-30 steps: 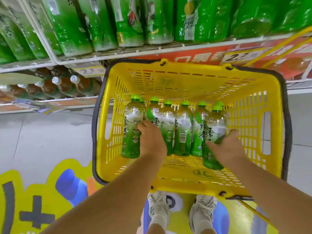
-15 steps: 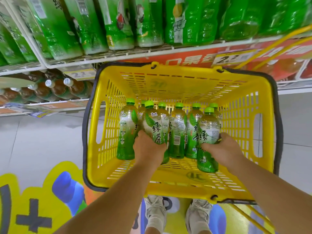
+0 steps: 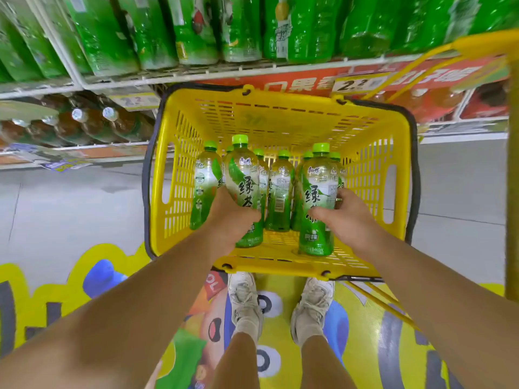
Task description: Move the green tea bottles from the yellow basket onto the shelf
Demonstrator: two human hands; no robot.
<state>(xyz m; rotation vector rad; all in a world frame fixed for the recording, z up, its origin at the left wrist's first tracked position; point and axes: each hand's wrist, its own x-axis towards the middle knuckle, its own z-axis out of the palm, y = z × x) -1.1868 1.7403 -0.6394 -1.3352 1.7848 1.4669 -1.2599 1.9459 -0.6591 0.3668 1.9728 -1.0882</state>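
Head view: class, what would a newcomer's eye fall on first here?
The bright yellow basket fills the centre, below a shelf of green bottles. Inside it, the left hand grips one tea bottle and the right hand a second tea bottle, in front of the standing bottles.

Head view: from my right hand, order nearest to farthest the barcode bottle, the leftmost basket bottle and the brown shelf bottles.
From the right hand:
1. Barcode bottle, basket middle.
2. Leftmost bottle, by left wall.
3. Brown bottles, lower shelf, far left.
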